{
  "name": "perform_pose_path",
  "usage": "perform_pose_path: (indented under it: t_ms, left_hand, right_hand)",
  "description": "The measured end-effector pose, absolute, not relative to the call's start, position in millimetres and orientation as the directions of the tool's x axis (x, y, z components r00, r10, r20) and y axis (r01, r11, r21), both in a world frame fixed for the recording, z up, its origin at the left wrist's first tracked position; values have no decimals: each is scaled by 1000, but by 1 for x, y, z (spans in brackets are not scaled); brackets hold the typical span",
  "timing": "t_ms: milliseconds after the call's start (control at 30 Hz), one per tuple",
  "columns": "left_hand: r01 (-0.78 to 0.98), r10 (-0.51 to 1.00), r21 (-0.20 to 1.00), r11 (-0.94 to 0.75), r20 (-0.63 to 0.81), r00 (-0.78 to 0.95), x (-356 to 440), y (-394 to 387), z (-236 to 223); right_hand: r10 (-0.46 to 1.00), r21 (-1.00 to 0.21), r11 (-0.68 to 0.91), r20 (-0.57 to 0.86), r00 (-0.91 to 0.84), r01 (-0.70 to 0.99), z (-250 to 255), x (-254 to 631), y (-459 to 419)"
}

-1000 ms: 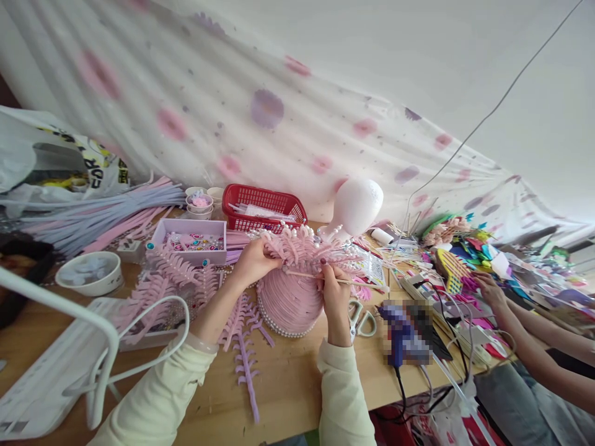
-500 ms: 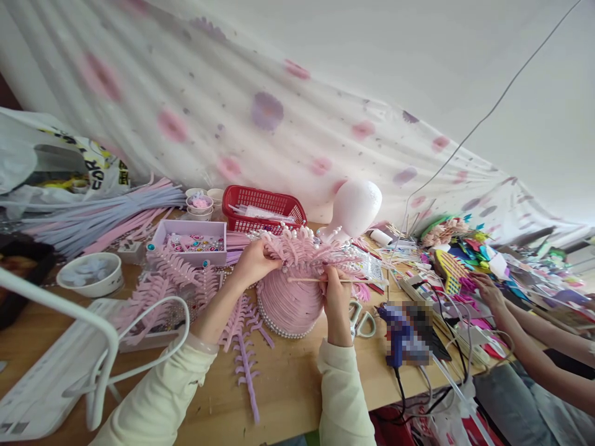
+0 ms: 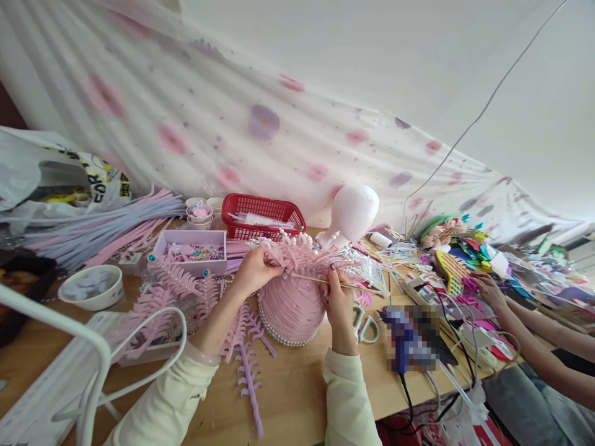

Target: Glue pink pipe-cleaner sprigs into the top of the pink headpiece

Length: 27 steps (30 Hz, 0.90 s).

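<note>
In the middle of the table stands a pink headpiece [image 3: 292,310], a ribbed dome edged with pearl beads and topped with fringed pink trim and pearls. My left hand [image 3: 255,271] is closed at its upper left, fingertips pinching the pink trim. On the right side, my right hand [image 3: 339,296] is closed round a thin wooden stick [image 3: 353,286]. The stick lies across the front of the headpiece, its left end against the beaded trim. Behind my right hand rises a white foam head [image 3: 356,214]. White-handled scissors [image 3: 367,328] lie to the right of my right wrist.
A white box of gems [image 3: 216,246], a red basket [image 3: 232,228] and a cup of pale pieces [image 3: 90,303] stand behind and left. A glue gun [image 3: 402,334], partly blurred, lies right, with cables. Another person's hand [image 3: 490,291] works at far right. A white lamp arm [image 3: 95,384] crosses front left.
The stick has tilted, its right end now lower, and its left end sits closer to the trim. My right hand has shifted slightly right. The whole view has dropped a little.
</note>
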<state>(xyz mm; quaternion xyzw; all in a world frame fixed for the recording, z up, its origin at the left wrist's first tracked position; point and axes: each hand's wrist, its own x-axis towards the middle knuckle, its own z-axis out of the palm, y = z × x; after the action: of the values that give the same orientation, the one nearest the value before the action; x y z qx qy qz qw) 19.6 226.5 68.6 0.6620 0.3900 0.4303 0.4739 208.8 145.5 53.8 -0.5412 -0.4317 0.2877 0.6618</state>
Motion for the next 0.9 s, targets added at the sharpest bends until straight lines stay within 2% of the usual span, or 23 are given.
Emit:
perform_pose_path:
  t_ms: [167,533,800,900]
  left_hand:
    - [109,922,961,-254,207,326,20,227,67]
    - [125,929,964,-235,185,320,20,225,70]
    - [131,935,969,-211,161,318,19,222,76]
    - [134,935,969,-208,157,318,19,221,77]
  right_hand:
    - [838,-945,259,324,440,202,56,208,146]
    - [789,-953,240,301,535,182,60,201,147]
    - [803,-983,178,165,573,33,54,204,146]
    - [798,-975,221,196,570,26,52,204,144]
